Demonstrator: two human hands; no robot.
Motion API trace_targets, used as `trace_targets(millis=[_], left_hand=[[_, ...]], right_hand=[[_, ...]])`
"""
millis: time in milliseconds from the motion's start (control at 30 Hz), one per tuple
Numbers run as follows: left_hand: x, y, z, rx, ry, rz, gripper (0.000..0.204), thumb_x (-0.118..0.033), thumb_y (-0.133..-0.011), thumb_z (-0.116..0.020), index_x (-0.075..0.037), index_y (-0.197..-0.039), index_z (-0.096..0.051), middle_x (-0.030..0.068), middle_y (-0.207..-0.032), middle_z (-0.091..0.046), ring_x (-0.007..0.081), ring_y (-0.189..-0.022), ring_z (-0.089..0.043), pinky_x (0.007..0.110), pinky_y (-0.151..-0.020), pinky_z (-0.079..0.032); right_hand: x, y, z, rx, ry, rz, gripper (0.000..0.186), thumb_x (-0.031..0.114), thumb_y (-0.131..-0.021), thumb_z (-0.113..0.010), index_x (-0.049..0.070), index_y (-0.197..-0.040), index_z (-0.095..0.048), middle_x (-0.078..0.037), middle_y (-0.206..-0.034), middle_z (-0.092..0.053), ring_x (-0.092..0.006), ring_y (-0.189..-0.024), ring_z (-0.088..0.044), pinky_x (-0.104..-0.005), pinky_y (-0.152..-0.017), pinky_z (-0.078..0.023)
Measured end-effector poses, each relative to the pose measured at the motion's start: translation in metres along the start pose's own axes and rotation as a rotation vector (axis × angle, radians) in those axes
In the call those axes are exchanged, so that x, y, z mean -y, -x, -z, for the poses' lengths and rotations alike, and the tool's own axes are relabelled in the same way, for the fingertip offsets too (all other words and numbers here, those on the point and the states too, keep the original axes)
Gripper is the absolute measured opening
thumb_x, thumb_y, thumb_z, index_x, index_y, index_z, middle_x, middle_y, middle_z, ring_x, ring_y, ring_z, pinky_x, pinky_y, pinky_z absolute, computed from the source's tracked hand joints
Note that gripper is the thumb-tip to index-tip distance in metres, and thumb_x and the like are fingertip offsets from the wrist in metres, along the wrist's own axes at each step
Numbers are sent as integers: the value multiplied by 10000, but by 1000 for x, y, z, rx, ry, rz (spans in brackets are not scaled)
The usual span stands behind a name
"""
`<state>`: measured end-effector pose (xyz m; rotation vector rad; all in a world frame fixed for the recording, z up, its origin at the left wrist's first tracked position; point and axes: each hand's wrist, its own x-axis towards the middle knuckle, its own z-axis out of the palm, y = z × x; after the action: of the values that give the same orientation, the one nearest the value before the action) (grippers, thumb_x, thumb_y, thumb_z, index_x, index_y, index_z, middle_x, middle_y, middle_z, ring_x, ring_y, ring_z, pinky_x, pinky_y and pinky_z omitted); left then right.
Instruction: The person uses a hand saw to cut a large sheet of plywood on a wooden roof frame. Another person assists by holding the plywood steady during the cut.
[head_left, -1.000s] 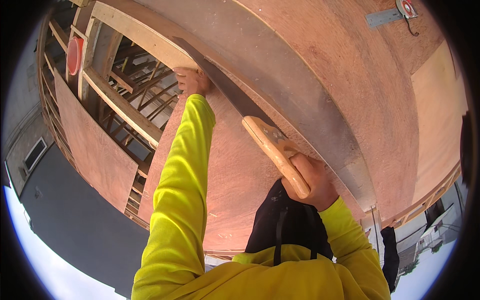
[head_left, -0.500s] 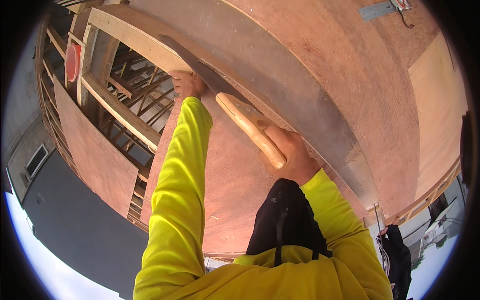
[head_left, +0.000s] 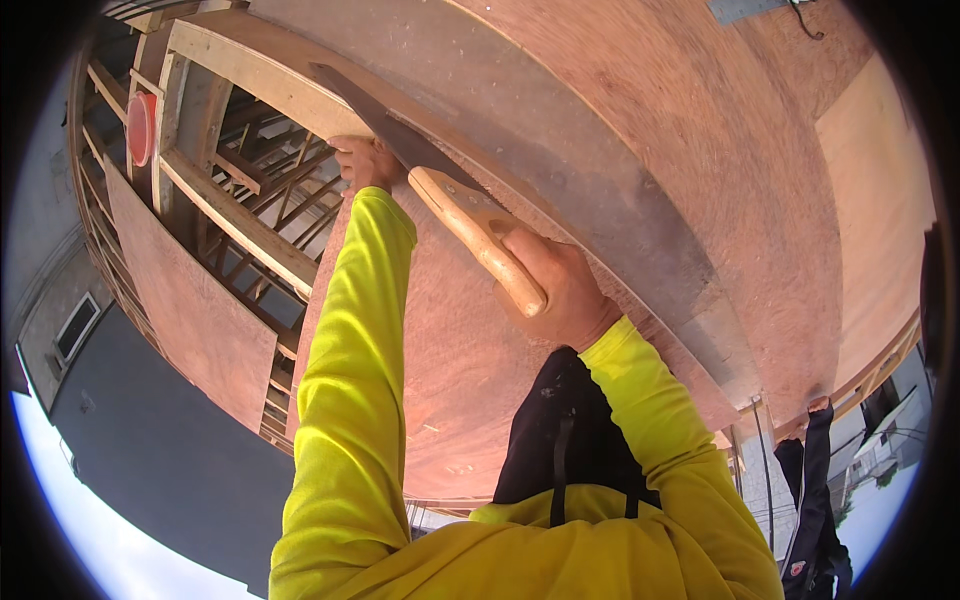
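In my right hand (head_left: 565,290) is a handsaw (head_left: 470,230), its fingers wrapped round the wooden handle. The dark blade slants away to the far left, along the edge of a reddish plywood sheet (head_left: 450,370). Close to the blade's left side, my left hand (head_left: 362,162) is closed on the end of a pale-edged wooden board (head_left: 265,85). Its fingertips curl round the board's edge and are partly hidden. Sawdust-like specks lie along the strip beside the blade.
Left of the sheet, an open timber frame (head_left: 240,220) shows gaps and crossing battens below. A round red object (head_left: 141,128) hangs on it. More plywood (head_left: 740,150) lies to the right, with a grey metal piece (head_left: 735,10). A person in dark clothes (head_left: 815,500) stands at lower right.
My right hand and the saw have shifted up and left. At lower right, the other person's arm has come up, the hand now at the plywood's edge.
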<state>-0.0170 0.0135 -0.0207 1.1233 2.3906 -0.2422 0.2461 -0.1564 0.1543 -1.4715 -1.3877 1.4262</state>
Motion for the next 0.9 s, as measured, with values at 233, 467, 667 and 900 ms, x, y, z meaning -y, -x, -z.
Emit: trace_targets(millis=[233,467,667,900], left_hand=[[0,-5,2,-72,-25,89,1163,-804,-889,-437,-15,-1605,29,220,-1619,-235,426,-1474,-300,721,-1142,-161],[25,-29,-8,-27,-40,23,1187,-846,-875,-384,-21,-1606,55,217,-1628,-230,410,-1490,-286,707,-1146,-162],[23,-10,-1,-29,7,83,1219,-861,-856,-398,-19,-1605,68,246,-1644,-190,434,-1494,-259,710,-1169,-111],[18,-20,-4,-3,71,18,1229,-844,-846,-437,-23,-1607,71,253,-1649,-168,462,-1498,-235,716,-1167,-96]], right_hand=[[42,120,61,49,84,26,188,24,-784,-734,26,-911,-595,-126,-821,-653,-338,-711,-688,-397,-688,-594],[-6,-8,-1,-24,-11,66,238,81,-836,-734,27,-1019,-591,-204,-879,-669,-376,-769,-693,-426,-673,-575],[41,137,77,106,197,109,159,57,-813,-735,25,-898,-605,-139,-805,-652,-307,-673,-688,-381,-630,-589],[2,8,9,-5,19,34,238,67,-817,-743,25,-979,-574,-185,-873,-658,-370,-735,-684,-405,-643,-577]])
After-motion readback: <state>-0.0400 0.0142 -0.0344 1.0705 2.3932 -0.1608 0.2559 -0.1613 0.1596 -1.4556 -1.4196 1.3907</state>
